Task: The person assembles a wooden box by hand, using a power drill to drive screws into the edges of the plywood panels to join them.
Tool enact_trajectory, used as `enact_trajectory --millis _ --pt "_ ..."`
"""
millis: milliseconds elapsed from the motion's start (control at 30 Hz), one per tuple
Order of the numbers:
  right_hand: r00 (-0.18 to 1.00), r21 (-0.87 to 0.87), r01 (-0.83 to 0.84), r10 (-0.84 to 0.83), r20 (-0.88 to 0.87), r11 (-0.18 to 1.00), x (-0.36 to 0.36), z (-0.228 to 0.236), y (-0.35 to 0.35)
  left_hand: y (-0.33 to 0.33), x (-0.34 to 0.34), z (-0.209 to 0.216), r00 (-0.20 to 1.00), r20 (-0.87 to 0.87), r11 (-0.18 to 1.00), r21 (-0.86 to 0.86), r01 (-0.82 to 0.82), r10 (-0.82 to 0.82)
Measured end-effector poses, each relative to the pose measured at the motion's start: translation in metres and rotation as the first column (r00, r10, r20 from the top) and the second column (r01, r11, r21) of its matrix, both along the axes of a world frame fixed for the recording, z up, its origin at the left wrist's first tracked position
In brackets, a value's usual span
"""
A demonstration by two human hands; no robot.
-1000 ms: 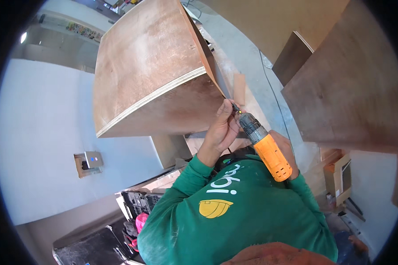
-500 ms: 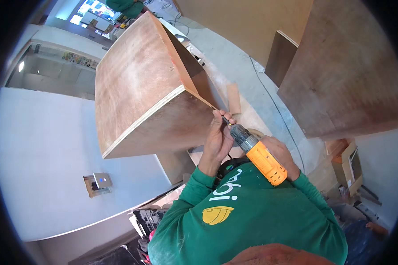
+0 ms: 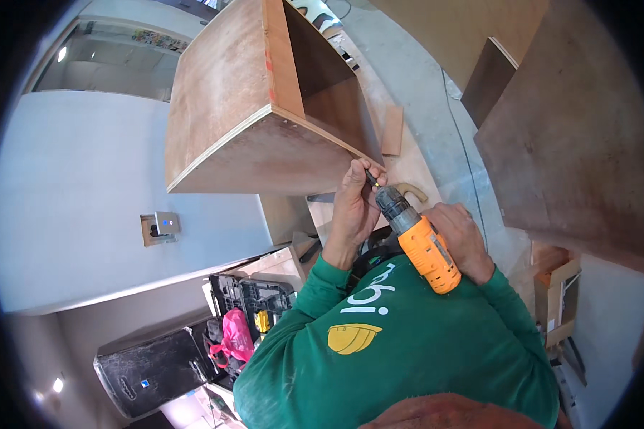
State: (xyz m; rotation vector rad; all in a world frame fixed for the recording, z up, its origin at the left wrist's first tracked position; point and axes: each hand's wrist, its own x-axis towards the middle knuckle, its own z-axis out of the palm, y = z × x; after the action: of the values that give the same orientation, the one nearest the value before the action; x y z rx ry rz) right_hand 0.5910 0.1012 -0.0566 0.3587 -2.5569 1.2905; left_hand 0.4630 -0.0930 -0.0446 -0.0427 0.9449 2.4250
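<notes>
An orange and black cordless drill (image 3: 429, 256) lies across my front, its chuck pointing up and left toward a plywood box (image 3: 225, 93). My right hand (image 3: 459, 232) wraps around the drill from its right side; the grip itself is hidden. At the front of the chuck, my left hand (image 3: 356, 207) pinches the dark bit (image 3: 371, 178) between thumb and fingers. The fingertips are close to the box's near lower corner, and I cannot tell whether they touch it. The box has an open side facing right and pale layered edges.
A curved tan handle (image 3: 411, 191) and a small wood strip (image 3: 393, 130) lie beyond my hands. Large plywood panels (image 3: 572, 136) stand at right, near a cable (image 3: 465, 154) on the floor. At lower left are an opened black tool case (image 3: 254, 293) and a pink bag (image 3: 237, 334).
The view has shifted, so the box sits higher in the picture and the tool case shows more. Both hands keep their hold on the drill and bit.
</notes>
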Motion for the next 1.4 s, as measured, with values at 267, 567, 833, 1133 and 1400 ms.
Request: enact_trajectory --millis 267,567,833,1133,1400 --pt "0.994 -0.155 0.008 -0.025 -0.103 0.988 -0.015 -0.001 -0.018 0.001 0.000 0.025 0.997 0.006 0.997 -0.026 -0.078 0.078" --pt "0.986 -0.136 0.088 -0.106 -0.128 0.987 -0.030 0.007 -0.066 -0.030 -0.025 0.031 0.985 -0.134 0.981 -0.149 -0.124 0.105" --pt "0.970 -0.111 0.203 -0.215 -0.114 0.973 -0.028 0.013 -0.112 -0.057 -0.046 0.034 0.981 -0.186 0.990 -0.139 0.021 -0.047" --pt "0.942 -0.113 0.302 -0.314 -0.117 0.947 -0.035 0.012 -0.138 -0.065 -0.066 0.034 0.973 -0.177 0.989 -0.057 0.139 -0.147" --pt "0.934 -0.146 0.333 -0.347 -0.083 0.932 -0.042 0.012 -0.143 -0.066 -0.079 0.034 0.969 -0.170 0.984 -0.043 0.173 -0.178"
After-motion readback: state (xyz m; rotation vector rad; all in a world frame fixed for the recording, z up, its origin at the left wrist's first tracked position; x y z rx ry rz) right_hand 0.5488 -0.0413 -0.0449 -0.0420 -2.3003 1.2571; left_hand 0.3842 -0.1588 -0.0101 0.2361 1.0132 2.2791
